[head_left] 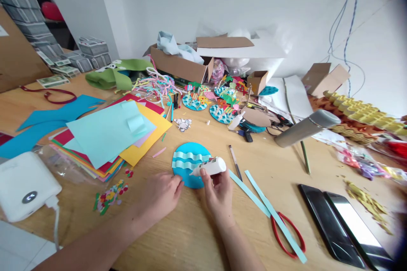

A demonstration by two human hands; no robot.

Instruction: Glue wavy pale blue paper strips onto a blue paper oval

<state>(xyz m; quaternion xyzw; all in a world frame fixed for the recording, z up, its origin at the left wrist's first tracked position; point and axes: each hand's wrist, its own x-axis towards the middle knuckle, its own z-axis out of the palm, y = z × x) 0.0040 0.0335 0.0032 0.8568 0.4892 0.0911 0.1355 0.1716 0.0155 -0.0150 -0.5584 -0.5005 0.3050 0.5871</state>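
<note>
A round blue disc [186, 148] lies on the table with two wavy light-blue strips [187, 160] across it. My right hand [218, 190] grips a white glue bottle [213, 167], tilted so its nozzle points down-left at the lower part of the disc. At the disc's lower left edge rests my left hand [165, 192], its fingers curled together; whether anything is between them is hidden. Light-blue paper strips [251, 194] lie to the right, one crossing red-handled scissors [291, 237]. A pen [235, 163] is just right of the bottle.
Stacked coloured paper [98, 135] and small paper scraps [111, 197] lie left, beyond a white device [27, 186] with a cable. Decorated discs [194, 102] sit farther back. A grey flask [305, 129] stands tilted at right; two dark phones [330, 224] lie nearer.
</note>
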